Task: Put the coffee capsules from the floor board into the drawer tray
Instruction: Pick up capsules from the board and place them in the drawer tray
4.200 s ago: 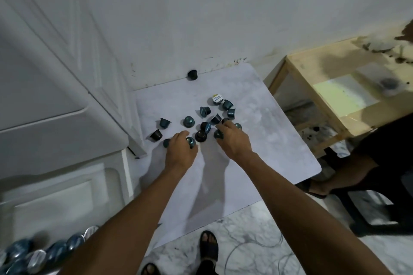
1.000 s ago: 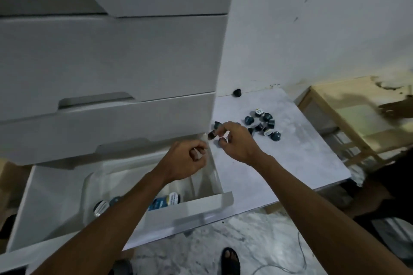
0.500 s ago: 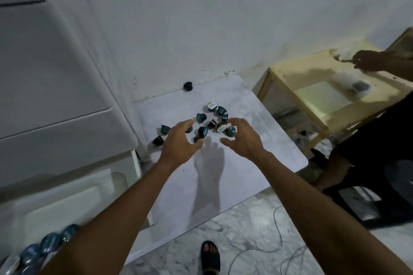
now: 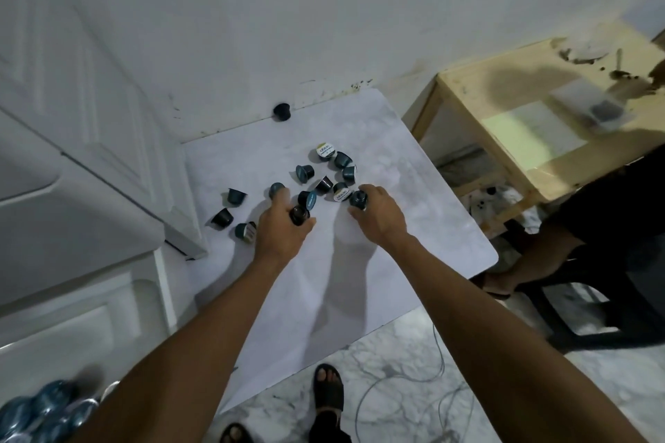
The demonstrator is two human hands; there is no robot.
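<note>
A white cabinet [image 4: 72, 191] stands along the left edge of the board [image 4: 360, 280], a pale marbled slab lying on the floor against the wall. Right of the board stands a wooden table [image 4: 485, 90], and another person [image 4: 593, 227] in dark clothes is off the board's right corner. Off the board's near-left corner the drawer [image 4: 72, 334] lies open, with a blurred heap of blue capsules [image 4: 36, 414] in it, in what seems to be its tray. A sandalled foot [image 4: 327, 388] stands at the board's near edge. Both arms reach over the middle of the board. The left grip [image 4: 280, 230] is closed round a dark capsule [image 4: 299, 215], with a blue one [image 4: 277, 189] at its fingertips. The right grip [image 4: 378, 216] pinches a second capsule [image 4: 358, 198], also dark. Some seven loose capsules [image 4: 304, 173] cluster on the board just beyond both grips, three others [image 4: 235, 196] lie near the board's left edge, and a lone capsule [image 4: 281, 111] sits at its far edge, against the wall.
</note>
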